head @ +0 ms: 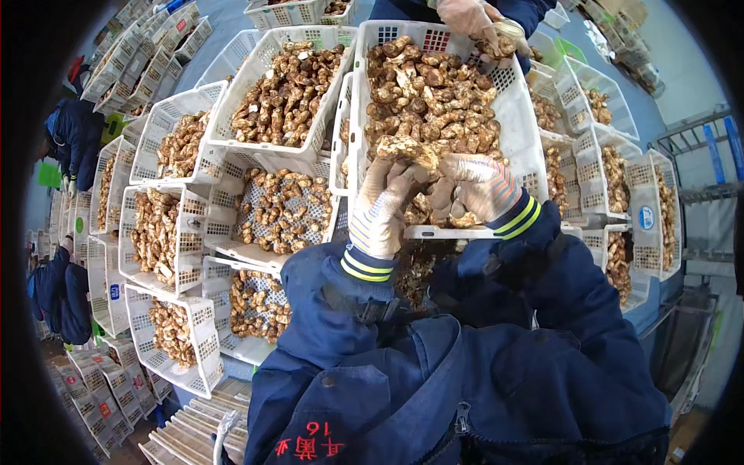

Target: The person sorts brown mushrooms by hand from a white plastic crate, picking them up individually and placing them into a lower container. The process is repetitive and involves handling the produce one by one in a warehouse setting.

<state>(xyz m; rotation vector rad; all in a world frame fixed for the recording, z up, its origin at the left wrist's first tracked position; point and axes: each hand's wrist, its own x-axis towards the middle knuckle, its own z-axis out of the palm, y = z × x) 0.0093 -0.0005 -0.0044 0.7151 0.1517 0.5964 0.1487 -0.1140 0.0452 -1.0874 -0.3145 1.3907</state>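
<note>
Gloved in striped knit, my left hand (383,200) and my right hand (479,183) meet over the near part of a white plastic crate (520,145) heaped with brown mushrooms (430,96). Between them, at the fingertips, is a long pale-brown mushroom (407,149). The left fingers close on its underside; the right fingertips touch its right end. The palms are partly hidden. Below the crate's near edge, dark scraps show between my sleeves.
A co-worker's gloved hands (474,23) hold mushrooms over the crate's far right corner. More crates of mushrooms stand left (218,116) and right (630,224). Stacked crates (200,424) are at the lower left. Other people in dark clothing (75,136) are at far left.
</note>
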